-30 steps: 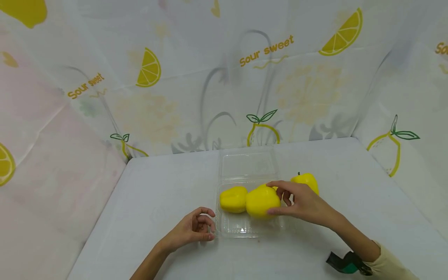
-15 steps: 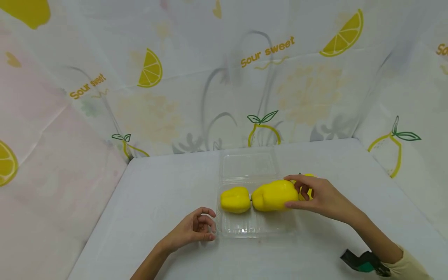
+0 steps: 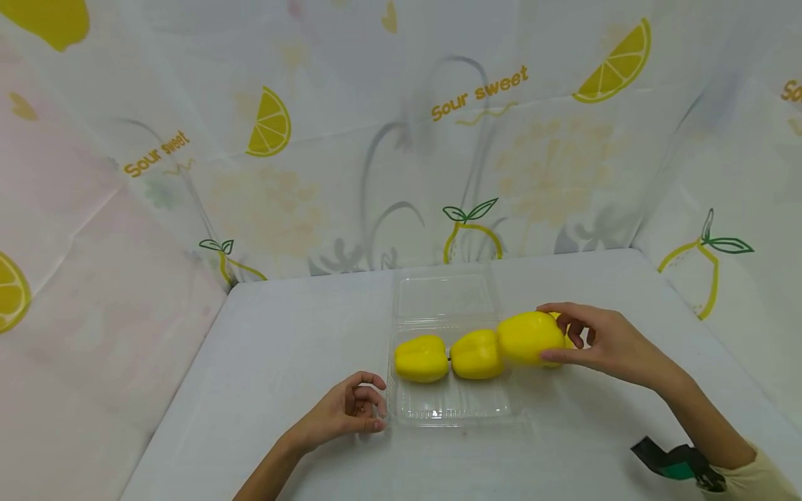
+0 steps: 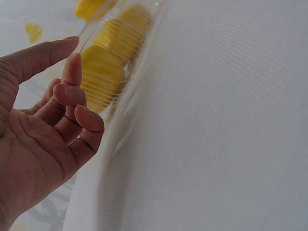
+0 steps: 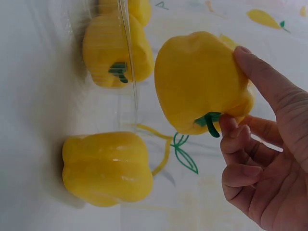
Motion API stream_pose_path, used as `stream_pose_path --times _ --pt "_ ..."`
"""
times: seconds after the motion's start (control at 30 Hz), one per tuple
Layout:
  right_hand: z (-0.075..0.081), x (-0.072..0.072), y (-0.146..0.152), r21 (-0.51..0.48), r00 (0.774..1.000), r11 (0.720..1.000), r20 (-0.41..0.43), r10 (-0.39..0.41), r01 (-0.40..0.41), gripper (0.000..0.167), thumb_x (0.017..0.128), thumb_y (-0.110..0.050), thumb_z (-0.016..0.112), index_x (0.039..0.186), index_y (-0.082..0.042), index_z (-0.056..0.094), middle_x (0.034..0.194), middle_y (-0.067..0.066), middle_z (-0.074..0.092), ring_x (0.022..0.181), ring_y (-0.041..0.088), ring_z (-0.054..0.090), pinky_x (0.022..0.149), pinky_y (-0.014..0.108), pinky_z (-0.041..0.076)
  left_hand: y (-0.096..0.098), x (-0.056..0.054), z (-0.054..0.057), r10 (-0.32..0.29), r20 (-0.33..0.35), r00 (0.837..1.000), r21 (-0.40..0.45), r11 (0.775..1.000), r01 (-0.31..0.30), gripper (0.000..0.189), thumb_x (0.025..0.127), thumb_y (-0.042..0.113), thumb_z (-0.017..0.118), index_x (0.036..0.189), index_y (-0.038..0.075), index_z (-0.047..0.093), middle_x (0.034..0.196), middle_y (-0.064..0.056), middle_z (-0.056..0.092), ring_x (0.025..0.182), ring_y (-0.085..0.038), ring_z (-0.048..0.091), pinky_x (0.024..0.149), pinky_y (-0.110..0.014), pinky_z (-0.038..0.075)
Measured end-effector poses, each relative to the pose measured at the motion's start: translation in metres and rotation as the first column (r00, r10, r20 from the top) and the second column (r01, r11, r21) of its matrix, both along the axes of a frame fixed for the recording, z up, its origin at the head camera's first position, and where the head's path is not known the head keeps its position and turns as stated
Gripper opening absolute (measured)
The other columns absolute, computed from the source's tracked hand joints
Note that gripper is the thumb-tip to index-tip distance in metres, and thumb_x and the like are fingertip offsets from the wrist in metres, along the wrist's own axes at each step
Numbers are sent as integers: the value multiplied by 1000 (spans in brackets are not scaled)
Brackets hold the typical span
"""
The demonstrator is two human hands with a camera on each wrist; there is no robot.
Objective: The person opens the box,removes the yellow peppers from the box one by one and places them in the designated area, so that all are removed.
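Observation:
My right hand [image 3: 610, 348] pinches a yellow bell pepper [image 3: 529, 339] between thumb and fingers, raised at the right side of a clear plastic clamshell box [image 3: 454, 410]. In the right wrist view its green stem points toward the fingers. Two more yellow bell peppers, one on the left [image 3: 421, 358] and one on the right [image 3: 476, 355], lie in the box in a row. Another bell pepper [image 5: 108, 168] sits on the table, mostly hidden behind my right hand in the head view. My left hand [image 3: 344, 410], fingers loosely curled around nothing, is by the box's left edge; contact is unclear.
The box's lid [image 3: 446, 296] lies folded back toward the rear wall. A white cloth covers the table [image 3: 301, 313]. Lemon-printed cloth [image 3: 351, 167] hangs behind and at both sides. A black and green strap [image 3: 679, 465] hangs at the right wrist.
My right hand has carried the held pepper rightward from above the box to its right side, uncovering the second pepper in the box. My left hand has stayed in place.

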State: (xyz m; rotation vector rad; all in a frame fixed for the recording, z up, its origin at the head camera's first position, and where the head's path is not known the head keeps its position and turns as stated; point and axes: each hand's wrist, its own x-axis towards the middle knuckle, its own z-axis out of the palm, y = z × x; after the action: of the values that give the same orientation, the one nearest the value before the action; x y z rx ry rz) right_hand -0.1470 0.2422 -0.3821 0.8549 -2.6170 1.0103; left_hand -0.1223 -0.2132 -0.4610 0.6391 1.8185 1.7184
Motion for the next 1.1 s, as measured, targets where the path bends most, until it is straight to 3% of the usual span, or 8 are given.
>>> stream_pose_path --times 0.33,0.6,0.8,1.1 --pt "5 -2 25 10 1000 1000 -13 -7 7 59 73 -21 89 127 -19 64 85 -13 55 71 5 50 56 19 42 1 0 1 10 4 1000 -8 1000 -10 59 87 2 73 130 -12 35 99 -12 64 67 -9 49 60 -18 43" --pt "4 -3 42 13 998 998 22 -56 56 59 75 -18 88 129 -16 64 87 -11 56 73 5 50 56 21 42 1 0 1 7 9 1000 11 1000 -7 58 87 -1 73 129 -14 34 99 -18 63 68 -9 49 61 -18 44" --pt "4 -5 54 7 998 998 35 -56 55 59 76 -15 86 131 -15 63 90 -10 57 75 4 50 56 22 42 0 0 0 0 9 1000 21 1000 -1 59 87 1 73 130 -13 34 99 -15 64 68 -9 50 61 -18 44" --pt "3 -5 74 36 992 994 69 -102 100 57 79 -14 84 132 -13 62 90 -8 58 74 7 51 58 21 43 1 1 1 17 1 1000 -8 1000 -17 59 87 0 73 130 -13 35 100 -19 63 68 -10 49 61 -17 44"
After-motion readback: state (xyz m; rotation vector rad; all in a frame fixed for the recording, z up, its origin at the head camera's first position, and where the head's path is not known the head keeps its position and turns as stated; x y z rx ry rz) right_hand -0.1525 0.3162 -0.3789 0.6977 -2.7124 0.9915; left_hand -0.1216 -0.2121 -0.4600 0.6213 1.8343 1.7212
